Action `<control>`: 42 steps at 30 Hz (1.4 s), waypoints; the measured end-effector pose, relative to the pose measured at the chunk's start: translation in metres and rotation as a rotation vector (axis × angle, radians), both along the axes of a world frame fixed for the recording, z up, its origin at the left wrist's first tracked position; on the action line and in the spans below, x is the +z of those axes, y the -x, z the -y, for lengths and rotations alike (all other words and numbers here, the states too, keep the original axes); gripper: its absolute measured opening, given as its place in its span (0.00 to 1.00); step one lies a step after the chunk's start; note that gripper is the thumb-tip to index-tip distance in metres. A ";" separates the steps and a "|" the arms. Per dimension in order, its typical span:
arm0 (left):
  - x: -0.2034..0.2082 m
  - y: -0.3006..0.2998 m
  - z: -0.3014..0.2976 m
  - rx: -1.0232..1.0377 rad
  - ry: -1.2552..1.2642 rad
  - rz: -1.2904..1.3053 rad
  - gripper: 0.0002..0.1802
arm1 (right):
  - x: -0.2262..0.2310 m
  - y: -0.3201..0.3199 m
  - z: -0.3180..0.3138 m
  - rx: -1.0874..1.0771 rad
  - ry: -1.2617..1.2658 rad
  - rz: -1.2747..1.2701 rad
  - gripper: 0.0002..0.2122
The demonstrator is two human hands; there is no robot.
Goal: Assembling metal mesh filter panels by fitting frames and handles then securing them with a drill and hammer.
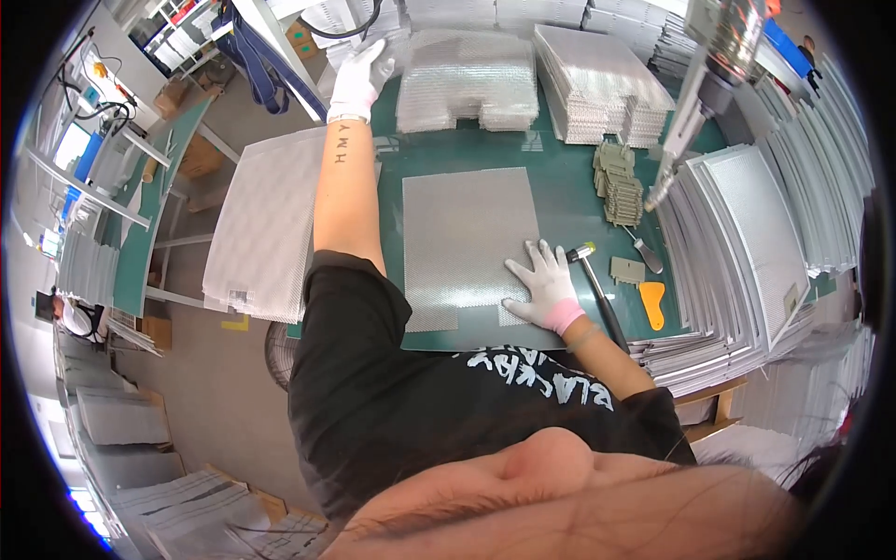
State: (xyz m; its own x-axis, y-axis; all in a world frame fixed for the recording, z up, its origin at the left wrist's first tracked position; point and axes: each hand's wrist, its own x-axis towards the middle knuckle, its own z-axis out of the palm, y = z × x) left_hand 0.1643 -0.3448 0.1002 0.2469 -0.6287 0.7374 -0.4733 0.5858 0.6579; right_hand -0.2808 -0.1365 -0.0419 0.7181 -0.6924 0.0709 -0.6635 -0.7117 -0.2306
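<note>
A grey mesh sheet (467, 238) with a notched near edge lies flat on the green table. My right hand (544, 287), in a white glove with a pink cuff, rests on its near right corner with the fingers spread. My left hand (359, 84), gloved in white, reaches far out to the far left of the table, beside a stack of silvery notched sheets (467, 79). Its fingers are stretched out and apart, and no held thing shows in them. A hammer (597, 289) with a black handle lies just right of my right hand.
Right of the sheet lie olive-green plastic parts (619, 187), a putty knife (644, 252) and a yellow scraper (652, 306). A power screwdriver (719, 70) hangs above. Framed panels (747, 233) pile up at the right edge; mesh sheets (257, 219) lie at left.
</note>
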 end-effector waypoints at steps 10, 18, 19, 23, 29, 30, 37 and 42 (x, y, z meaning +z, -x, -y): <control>-0.028 0.117 -0.201 -0.259 -0.246 -0.714 0.19 | -0.045 0.039 0.024 -0.034 -0.291 0.880 0.22; -0.113 0.198 -0.350 0.239 -0.488 -0.260 0.28 | 0.056 0.046 -0.029 -0.333 -0.600 0.849 0.40; -0.113 0.199 -0.352 0.237 -0.499 -0.268 0.28 | 0.058 0.037 -0.034 -0.339 -0.306 0.602 0.42; -0.132 0.192 -0.352 0.498 -0.648 0.247 0.37 | 0.035 0.021 -0.035 -0.313 -0.271 0.577 0.37; -0.154 0.184 -0.343 0.478 -0.796 0.288 0.37 | 0.016 0.014 -0.028 -0.430 -0.416 0.488 0.34; -0.151 0.185 -0.341 0.459 -0.871 0.268 0.37 | 0.005 0.015 -0.026 -0.377 -0.291 0.504 0.33; -0.166 0.181 -0.337 0.461 -0.867 0.299 0.37 | -0.021 0.013 -0.029 -0.328 -0.135 0.400 0.27; -0.168 0.181 -0.335 0.466 -0.869 0.323 0.37 | -0.024 0.013 -0.028 -0.299 -0.060 0.380 0.25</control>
State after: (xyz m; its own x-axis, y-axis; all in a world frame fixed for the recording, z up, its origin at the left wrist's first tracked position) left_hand -0.0166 -0.0098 -0.0678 0.4735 -0.8680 0.1495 -0.7600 -0.3168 0.5675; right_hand -0.2940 -0.1086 -0.0658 0.4183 -0.8753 0.2426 -0.6978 -0.4807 -0.5311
